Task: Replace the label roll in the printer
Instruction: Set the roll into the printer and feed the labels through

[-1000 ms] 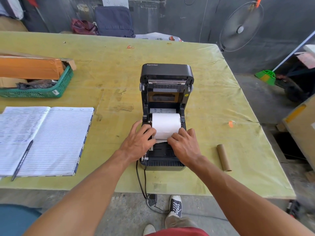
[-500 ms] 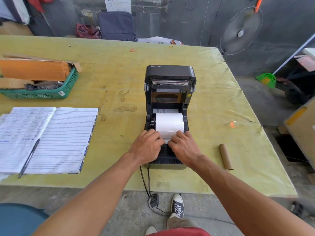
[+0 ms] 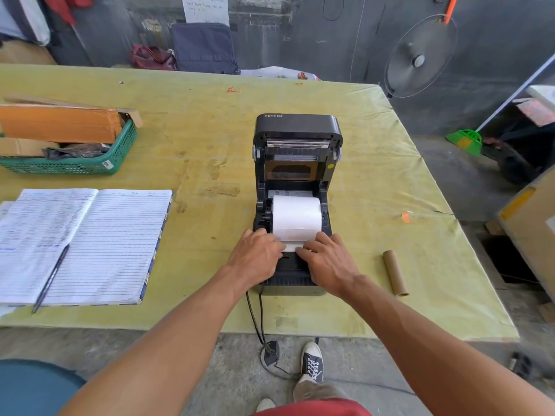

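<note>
On printer (image 3: 295, 274), both hands' fingertips (image 3: 277, 246)

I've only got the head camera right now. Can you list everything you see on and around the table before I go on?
table: 1, yellow-green cover, centre
printer: 1, black, lid open, mid-table
label roll: 1, white, seated inside the printer
empty core: 1, brown cardboard, lying right of the printer
notebook: 1, lined, open, left
pen: 1, dark, lying on the notebook
basket: 1, green, far left, holding cardboard boxes
cables: black, hanging off the near edge
fan: 1, grey, behind the table, right
bags: 2, navy and maroon, at the back wall
left hand: on the paper end, printer front
right hand: same, beside it
</note>
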